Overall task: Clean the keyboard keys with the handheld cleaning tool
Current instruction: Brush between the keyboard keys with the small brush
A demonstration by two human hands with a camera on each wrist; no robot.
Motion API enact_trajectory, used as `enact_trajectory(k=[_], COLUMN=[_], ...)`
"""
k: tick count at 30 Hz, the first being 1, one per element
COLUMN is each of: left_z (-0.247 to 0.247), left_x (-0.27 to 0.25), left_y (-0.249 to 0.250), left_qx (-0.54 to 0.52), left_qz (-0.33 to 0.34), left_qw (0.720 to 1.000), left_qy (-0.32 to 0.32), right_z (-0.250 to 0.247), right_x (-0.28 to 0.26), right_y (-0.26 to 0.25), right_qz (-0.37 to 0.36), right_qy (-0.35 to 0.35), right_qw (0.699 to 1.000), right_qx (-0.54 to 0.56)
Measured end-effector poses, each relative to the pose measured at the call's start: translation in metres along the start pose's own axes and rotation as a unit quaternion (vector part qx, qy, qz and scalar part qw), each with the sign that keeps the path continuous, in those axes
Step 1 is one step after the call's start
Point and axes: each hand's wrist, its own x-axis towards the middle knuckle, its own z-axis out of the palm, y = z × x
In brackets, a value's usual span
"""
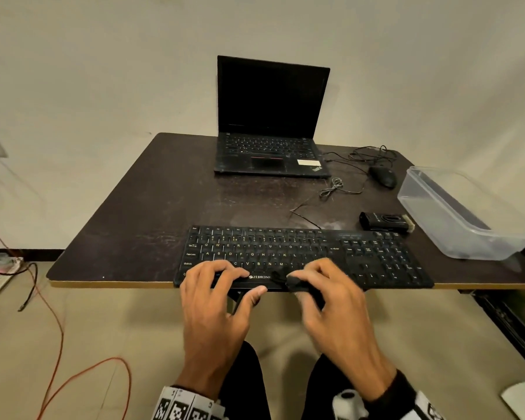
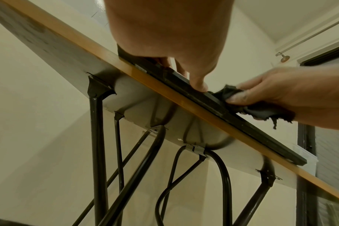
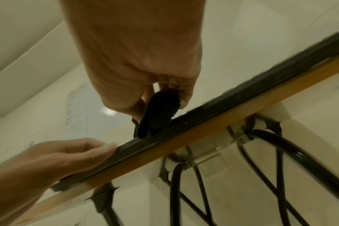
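Presently, the keyboard lies along the table edge at lower centre of the head view, its front rim overhanging slightly. The left hand rests on the keyboard's lower left keys, fingers spread and nearly straight, thumb tip against the front rim beside the printed logo. The right hand sits just right of it, its fingers and thumb pinching a black cloth, which touches the keyboard's front rim near the space bar; the hand is blurred. In the left wrist view the cloth shows frayed edges. A black handheld tool lies on the table just above the keyboard's right end, untouched. At upper centre stands an open laptop, screen dark. A mouse and loose cable lie to its right. A clear plastic bin sits at the right edge.
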Motion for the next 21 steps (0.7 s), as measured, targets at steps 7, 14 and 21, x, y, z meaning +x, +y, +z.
enact_trajectory(k=[7, 14, 21], left_z=[0.001, 0.001, 0.0], left_x=[-0.001, -0.001, -0.001], left_y=[0.0, 0.002, 0.001], left_qx=[-0.002, -0.001, 0.001], left_qz=[0.001, 0.002, -0.003], left_qw=[1.0, 1.0, 1.0], left_qy=[0.003, 0.003, -0.002], right_z=[-0.017, -0.027, -0.023], right_x=[0.007, 0.018, 0.022], right_y=[0.021, 0.05, 0.057], right_qz=[0.047, 0.057, 0.045], right_qy=[0.046, 0.097, 0.107], right_qw=[0.995, 0.987, 0.989], right_qx=[-0.071, -0.118, -0.095])
